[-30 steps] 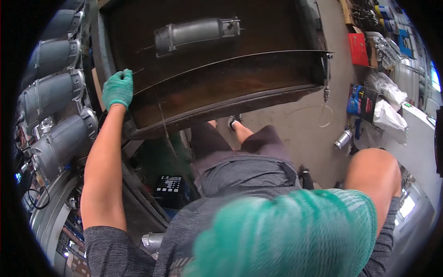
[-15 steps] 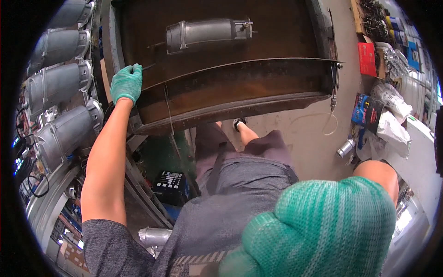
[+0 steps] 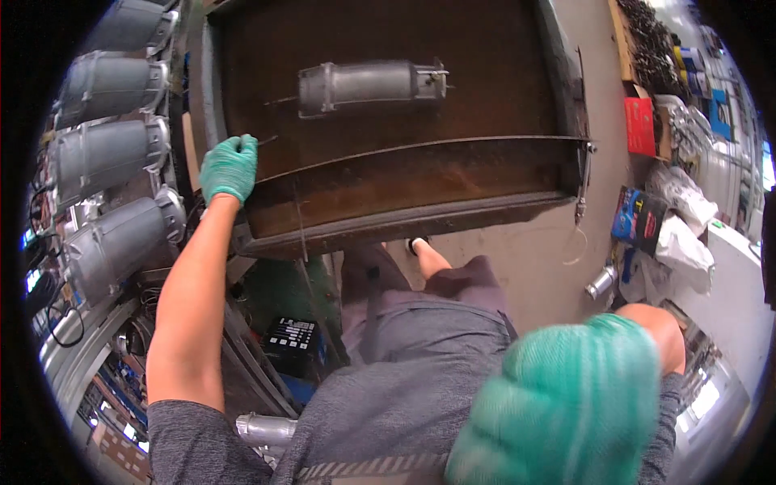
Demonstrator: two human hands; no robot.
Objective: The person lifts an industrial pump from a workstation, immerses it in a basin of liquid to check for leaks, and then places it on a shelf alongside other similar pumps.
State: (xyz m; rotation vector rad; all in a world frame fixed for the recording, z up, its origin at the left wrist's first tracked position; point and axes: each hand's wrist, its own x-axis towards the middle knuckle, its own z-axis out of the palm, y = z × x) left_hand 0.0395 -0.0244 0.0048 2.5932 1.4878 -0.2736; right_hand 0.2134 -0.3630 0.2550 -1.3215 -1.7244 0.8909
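Observation:
My left hand [image 3: 229, 168], in a green knit glove, is closed at the left side of a rusty metal tank [image 3: 404, 212]. A thin dark rod [image 3: 267, 140] shows beside its fingertips; what the fingers grip is hidden. Inside the tank lies a silver cylindrical metal housing [image 3: 368, 83] on its side, with a small fitting [image 3: 437, 79] at its right end. Close to the camera at lower right, my right hand [image 3: 570, 404] is raised and blurred in a matching glove. Its fingers are curled in, and anything within them is out of sight.
Several grey metal housings [image 3: 109, 158] line the left side. A thin bar [image 3: 420, 145] spans the tank, with a hose fitting [image 3: 581, 206] at its right corner. Boxes [image 3: 638, 125], white bags [image 3: 683, 250] and a small metal cylinder [image 3: 601, 281] stand along the right. A black keypad box [image 3: 293, 343] sits below left.
The view has shifted, so the tank and housing appear lower. My left hand stays at the tank's left side. My right hand has moved slightly in front of the camera.

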